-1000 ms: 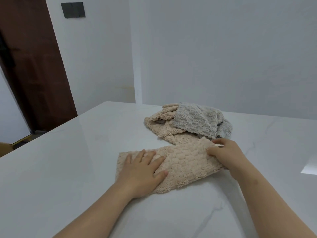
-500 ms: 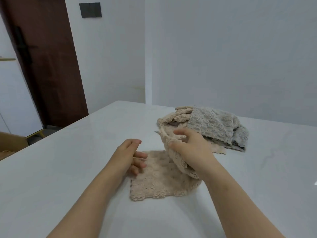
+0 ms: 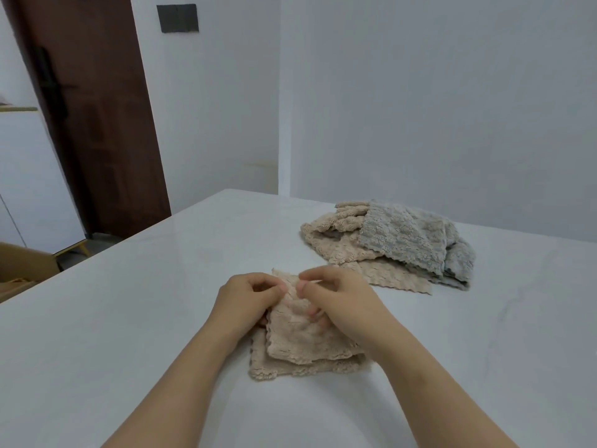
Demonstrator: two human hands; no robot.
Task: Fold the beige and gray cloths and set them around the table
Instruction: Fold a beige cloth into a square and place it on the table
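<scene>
I see left hand (image 3: 248, 299), right hand (image 3: 339, 302) both pinching far edge of fluffy beige cloth (image 3: 300, 345), half folded on smooth white table (image 3: 145, 318). Top layer sits crooked. If pinch slips, fold may flop open, corners won't match.

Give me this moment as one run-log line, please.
left hand, right hand pinch beige cloth | doubled on table | cloth pile beyond

Beige cloth (image 3: 300, 347): folded double on the table (image 3: 129, 318), top layer's far edge lifted.
Left hand (image 3: 248, 297): pinches that edge at its left.
Right hand (image 3: 339, 302): pinches it alongside, fingers curled.
Pile (image 3: 339, 247): loose beige cloths under a gray cloth (image 3: 403, 237), at two o'clock from the hands.
</scene>
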